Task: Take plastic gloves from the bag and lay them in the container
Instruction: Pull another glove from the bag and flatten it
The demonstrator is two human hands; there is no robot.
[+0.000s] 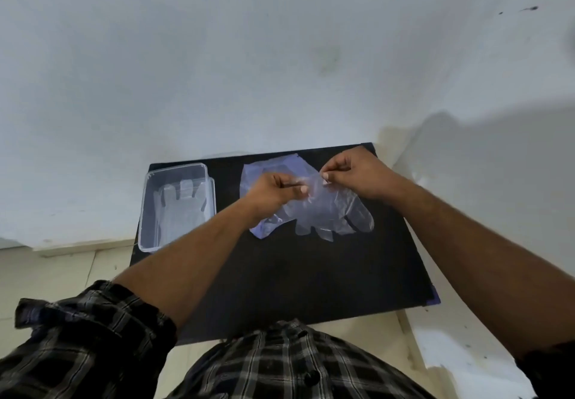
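Observation:
A clear plastic glove [334, 213] hangs over the black mat [311, 274], fingers pointing toward me. My left hand [275, 191] and my right hand [357, 173] both pinch its cuff edge, close together. Behind and beneath them lies a bluish transparent bag [273, 167], partly hidden by my hands. A clear rectangular container [149, 212] stands at the mat's left edge with at least one plastic glove [180, 202] lying flat inside.
The mat lies on a pale surface close to a white wall [217, 72]. A white ledge [466, 321] runs along the right side. My checked shirt [280, 367] fills the bottom of the view.

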